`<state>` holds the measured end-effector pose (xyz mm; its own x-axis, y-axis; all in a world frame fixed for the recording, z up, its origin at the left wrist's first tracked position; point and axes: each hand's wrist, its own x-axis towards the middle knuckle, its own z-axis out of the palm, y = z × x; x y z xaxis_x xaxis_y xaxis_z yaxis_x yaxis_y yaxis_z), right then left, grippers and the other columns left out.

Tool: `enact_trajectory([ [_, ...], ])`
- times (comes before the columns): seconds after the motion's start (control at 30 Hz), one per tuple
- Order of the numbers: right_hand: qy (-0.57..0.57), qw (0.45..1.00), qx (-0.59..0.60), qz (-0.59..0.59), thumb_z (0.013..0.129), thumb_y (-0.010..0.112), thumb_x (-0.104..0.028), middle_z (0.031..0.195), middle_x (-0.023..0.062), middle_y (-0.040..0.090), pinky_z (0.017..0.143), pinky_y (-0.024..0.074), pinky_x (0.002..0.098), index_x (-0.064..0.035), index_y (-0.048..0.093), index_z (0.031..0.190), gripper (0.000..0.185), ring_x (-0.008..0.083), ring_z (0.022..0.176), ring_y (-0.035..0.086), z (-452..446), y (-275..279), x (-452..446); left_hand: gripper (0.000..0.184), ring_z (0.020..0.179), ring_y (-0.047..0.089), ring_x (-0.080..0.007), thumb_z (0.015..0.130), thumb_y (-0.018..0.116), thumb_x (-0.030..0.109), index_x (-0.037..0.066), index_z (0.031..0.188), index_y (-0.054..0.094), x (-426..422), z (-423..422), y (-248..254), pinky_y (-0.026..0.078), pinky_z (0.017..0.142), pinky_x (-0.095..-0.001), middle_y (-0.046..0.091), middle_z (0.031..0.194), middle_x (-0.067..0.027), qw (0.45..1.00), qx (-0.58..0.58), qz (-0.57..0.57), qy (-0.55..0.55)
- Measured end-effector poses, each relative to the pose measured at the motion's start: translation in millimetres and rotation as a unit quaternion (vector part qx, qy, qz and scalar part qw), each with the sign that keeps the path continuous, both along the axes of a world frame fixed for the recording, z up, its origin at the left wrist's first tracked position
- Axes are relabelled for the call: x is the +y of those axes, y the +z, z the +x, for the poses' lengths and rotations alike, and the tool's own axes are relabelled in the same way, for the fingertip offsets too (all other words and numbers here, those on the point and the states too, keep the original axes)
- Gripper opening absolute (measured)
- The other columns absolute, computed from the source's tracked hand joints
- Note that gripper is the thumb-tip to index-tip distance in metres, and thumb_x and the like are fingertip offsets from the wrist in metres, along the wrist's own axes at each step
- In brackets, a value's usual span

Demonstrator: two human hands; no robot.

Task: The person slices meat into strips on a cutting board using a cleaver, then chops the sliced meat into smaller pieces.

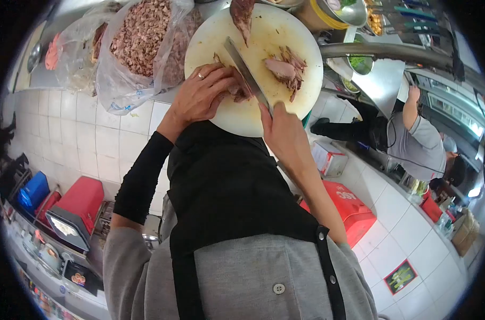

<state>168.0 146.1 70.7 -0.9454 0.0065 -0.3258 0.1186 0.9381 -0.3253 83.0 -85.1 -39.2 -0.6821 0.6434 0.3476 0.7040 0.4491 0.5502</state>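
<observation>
On a round white cutting board (232,114), my left hand (204,95) presses its bent fingers on a piece of dark meat (238,92). My right hand (285,130) is wrapped round the handle of a knife, whose blade (245,69) lies slanted along the right side of that piece. Sliced meat (285,71) is heaped on the right of the board, apart from the blade. Another dark piece of meat (243,18) rests at the board's far edge.
Left of the board is a plastic bag of chopped meat (141,40), beside another clear bag (78,58). A metal bowl (346,10) stands at the back right. A co-worker (415,138) is at the right, near a metal rail (381,50).
</observation>
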Motion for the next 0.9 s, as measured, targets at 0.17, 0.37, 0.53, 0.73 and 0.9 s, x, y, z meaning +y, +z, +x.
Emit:
enact_trajectory([
  [0.17, 0.002, 0.999, 0.03, 0.032, 0.111, 0.057, -0.038, 0.066, 0.0299, 0.066, 0.055, 0.0576, 0.0558, 0.0017, 0.056, 0.091, 0.045, 0.0496, 0.064, 0.071, 3.8, -35.7, -3.0, 0.039, 0.131, 0.058, -0.0336, 0.086, 0.075, 0.009, 0.012, 0.125, 0.068, 1.3, 0.1, -1.0, 0.05, 0.11, -0.0456, 0.065, 0.136, -0.0077, 0.999, 0.002, 0.036, 0.006],
  [0.37, 0.001, 1.0, -0.017, -0.013, 0.111, 0.057, -0.038, 0.066, 0.0312, 0.066, 0.056, 0.058, 0.0565, 0.0028, 0.058, 0.09, 0.046, 0.0507, 0.063, 0.07, -5.6, 4.7, -1.6, 0.036, 0.131, 0.059, -0.0366, 0.088, 0.075, 0.008, 0.01, 0.123, 0.069, -0.9, 5.1, -1.6, 0.05, 0.11, -0.0475, 0.066, 0.136, -0.0102, 1.0, -0.005, 0.026, 0.013],
  [0.53, -0.015, 0.998, 0.054, -0.017, 0.109, 0.063, -0.03, 0.061, 0.0329, 0.061, 0.053, 0.0501, 0.0598, 0.004, 0.057, 0.083, 0.043, 0.0542, 0.06, 0.066, -17.2, -43.2, -14.0, 0.037, 0.13, 0.059, -0.039, 0.088, 0.076, 0.008, 0.007, 0.124, 0.069, -3.5, -2.6, -0.9, 0.049, 0.11, -0.0488, 0.066, 0.135, -0.0125, 0.999, -0.02, 0.034, 0.0],
  [0.73, 0.031, 0.999, 0.027, -0.022, 0.11, 0.06, -0.036, 0.063, 0.0305, 0.064, 0.053, 0.0549, 0.0565, 0.0024, 0.058, 0.089, 0.044, 0.0501, 0.06, 0.069, -30.5, -5.3, -10.8, 0.041, 0.127, 0.058, -0.0396, 0.087, 0.075, 0.008, 0.007, 0.127, 0.067, -11.4, -5.0, -0.3, 0.05, 0.108, -0.0481, 0.064, 0.134, -0.0151, 1.0, -0.008, 0.028, 0.008],
  [0.9, 0.021, 1.0, -0.003, -0.011, 0.111, 0.057, -0.037, 0.064, 0.0291, 0.066, 0.053, 0.0575, 0.055, 0.0013, 0.058, 0.091, 0.044, 0.0488, 0.061, 0.071, -20.4, 14.0, -5.4, 0.042, 0.125, 0.059, -0.0376, 0.086, 0.075, 0.009, 0.007, 0.127, 0.067, -10.4, -4.5, -7.0, 0.052, 0.106, -0.0466, 0.064, 0.131, -0.0124, 0.999, 0.002, 0.032, 0.021],
])
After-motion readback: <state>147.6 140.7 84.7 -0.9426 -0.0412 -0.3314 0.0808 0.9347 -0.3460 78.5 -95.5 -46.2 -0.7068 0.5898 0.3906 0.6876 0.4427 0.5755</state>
